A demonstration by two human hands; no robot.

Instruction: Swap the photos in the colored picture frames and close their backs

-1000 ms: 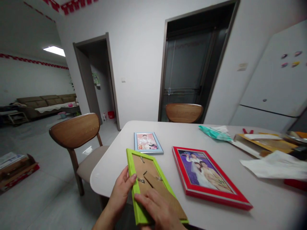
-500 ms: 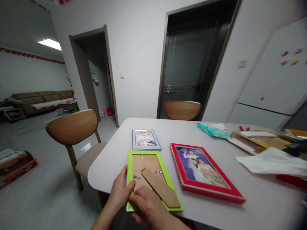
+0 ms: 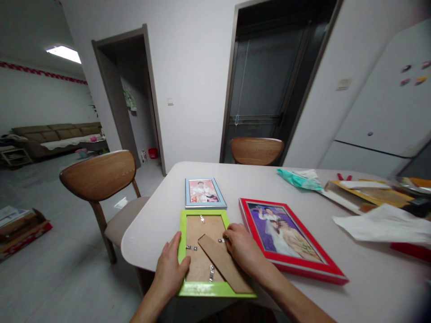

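A lime-green picture frame [image 3: 202, 289] lies face down at the table's near edge, its brown backing board [image 3: 198, 267] and slanting stand leg [image 3: 222, 264] uppermost. My left hand [image 3: 170, 267] holds its left side, thumb over the rim and fingers along the outer edge. On the right side, my right hand [image 3: 244, 249] has its fingers bent and pressed together at a small metal clip [image 3: 221, 241], which they partly cover. Other metal clips sit at the top [image 3: 202, 219], left [image 3: 191, 247] and bottom [image 3: 212, 272] of the backing.
Beyond the green frame lies a light-blue framed photo [image 3: 204, 192]. A larger red framed photo [image 3: 303, 264] is close by on the right. Farther right are a teal packet [image 3: 299, 180], white paper [image 3: 380, 226] and an opened yellow envelope [image 3: 397, 197]. Wooden chairs stand left [image 3: 101, 175] and behind [image 3: 257, 150].
My right hand has moved from the frame's lower edge up to the clip on its right side, uncovering the bottom clip. My left hand stays on the left edge.
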